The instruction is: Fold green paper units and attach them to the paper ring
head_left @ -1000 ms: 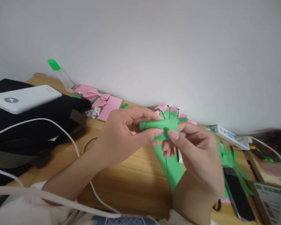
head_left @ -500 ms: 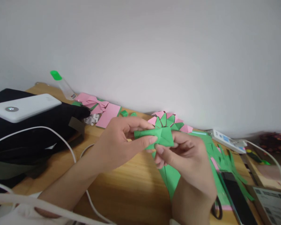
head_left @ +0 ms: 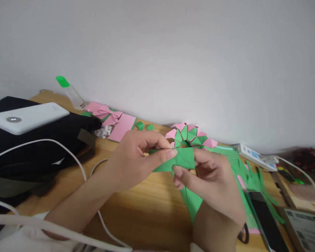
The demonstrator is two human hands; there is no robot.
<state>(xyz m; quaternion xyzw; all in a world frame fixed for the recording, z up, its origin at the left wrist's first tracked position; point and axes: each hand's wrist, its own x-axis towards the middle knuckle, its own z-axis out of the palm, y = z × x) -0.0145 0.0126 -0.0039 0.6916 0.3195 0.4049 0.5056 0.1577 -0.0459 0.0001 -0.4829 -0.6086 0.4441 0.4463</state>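
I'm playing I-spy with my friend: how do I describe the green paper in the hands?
Find the brown wooden table by the pale grey wall. Above it, the bare left hand and bare right hand pinch a small, creased green paper strip. Other green papers lie on the table; only this one is held up.

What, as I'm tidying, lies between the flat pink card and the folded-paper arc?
In the head view, two small green pieces lie between the card and the arc; the left hand hides the nearer stretch.

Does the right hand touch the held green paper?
Touching: the head view shows the right hand with its thumb on the lower edge of the held green paper.
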